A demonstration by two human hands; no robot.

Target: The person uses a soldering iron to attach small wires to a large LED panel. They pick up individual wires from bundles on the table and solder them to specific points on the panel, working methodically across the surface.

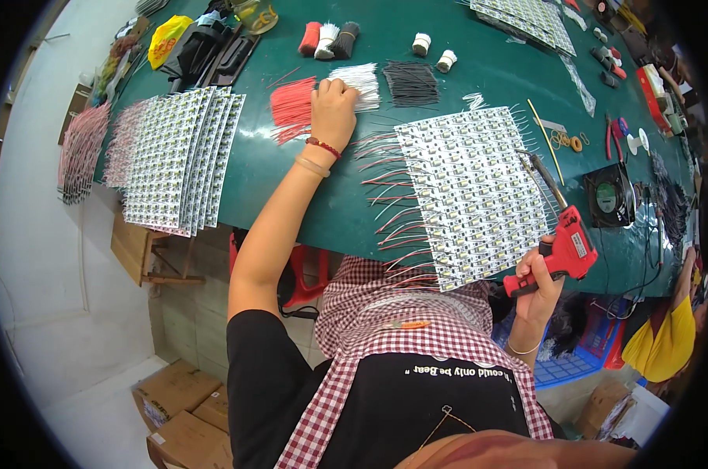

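Observation:
My left hand (334,112) rests between a pile of red wires (291,103) and a pile of white wires (360,82). Its fingers are curled downward and the tips are hidden, so what they pinch does not show. In my right hand (540,288) is a red soldering gun (574,244), gripped by its handle, its long tip angled up and left over a white LED circuit board panel (475,195). Red and black wires stick out along the panel's left side. A pile of black wires (412,84) lies just beyond.
Stacked LED panels (174,156) lie to the left. Wire bundles (325,41) stand at the back. On the right are a small black fan (609,195), red pliers (613,139) and a thin stick (545,141). Another person's yellow sleeve (663,344) shows at the right.

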